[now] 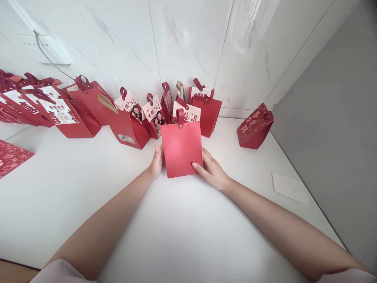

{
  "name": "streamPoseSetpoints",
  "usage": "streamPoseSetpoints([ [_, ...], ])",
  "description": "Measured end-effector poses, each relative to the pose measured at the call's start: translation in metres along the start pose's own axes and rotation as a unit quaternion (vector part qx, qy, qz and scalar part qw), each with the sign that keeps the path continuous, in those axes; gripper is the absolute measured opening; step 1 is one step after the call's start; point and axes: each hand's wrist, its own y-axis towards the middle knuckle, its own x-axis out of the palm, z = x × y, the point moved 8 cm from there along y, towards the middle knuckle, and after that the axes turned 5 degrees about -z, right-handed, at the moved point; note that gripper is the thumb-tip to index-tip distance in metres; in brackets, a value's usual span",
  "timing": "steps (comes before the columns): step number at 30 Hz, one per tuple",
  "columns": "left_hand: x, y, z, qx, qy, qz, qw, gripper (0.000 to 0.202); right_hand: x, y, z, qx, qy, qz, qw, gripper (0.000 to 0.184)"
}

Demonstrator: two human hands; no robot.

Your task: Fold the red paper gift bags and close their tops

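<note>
Between my two hands is a plain red gift box [182, 147] with a riveted loop handle at its top, its flat face toward me. My right hand [212, 169] grips its right side, thumb on the front face and fingers behind. At the left side, my left hand [156, 162] presses on the edge with its thumb up; its other fingers are hidden behind the box. Just behind stands a printed white-and-red gift box [193, 111], partly covered. A red box [209, 116] is close on the right, and a box with a couple's picture [153, 116] on the left.
A red box with an oval window [127, 127] stands left of centre. Further left, many more boxes [66, 112] crowd together along the tiled wall [188, 47]. One patterned box [255, 127] stands apart at right, near a grey panel [338, 129]. A red sheet [13, 157] lies at far left.
</note>
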Motion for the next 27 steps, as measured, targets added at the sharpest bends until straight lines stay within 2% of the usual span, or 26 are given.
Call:
streamPoseSetpoints([
  [4,0.006,0.000,0.003,-0.021,-0.055,0.000,0.998,0.064,0.000,0.000,0.004,0.008,0.001,0.001,1.000,0.054],
  [7,0.011,-0.001,0.007,-0.047,-0.135,0.028,0.989,0.060,-0.001,0.000,0.002,0.003,0.010,0.001,1.000,0.054],
  [9,0.010,-0.001,0.003,-0.093,-0.204,0.056,0.973,0.059,-0.001,-0.001,-0.002,-0.019,0.030,-0.008,0.999,0.060],
  [13,-0.009,-0.007,-0.008,-0.191,-0.287,0.158,0.925,0.041,0.002,-0.005,-0.017,-0.088,0.058,-0.040,0.994,0.082],
  [16,-0.019,-0.009,-0.012,-0.238,-0.294,0.192,0.905,0.033,0.007,-0.009,-0.025,-0.125,0.038,-0.061,0.990,0.091],
  [19,-0.017,-0.010,-0.014,-0.268,-0.291,0.188,0.899,0.032,0.009,-0.010,-0.028,-0.142,0.026,-0.062,0.988,0.092],
  [22,-0.006,-0.011,-0.015,-0.291,-0.304,0.139,0.897,0.033,0.008,-0.010,-0.028,-0.142,0.013,-0.056,0.988,0.087],
  [27,0.004,-0.011,-0.007,-0.287,-0.291,0.089,0.908,0.040,0.003,-0.009,-0.024,-0.112,0.020,-0.042,0.993,0.065],
])
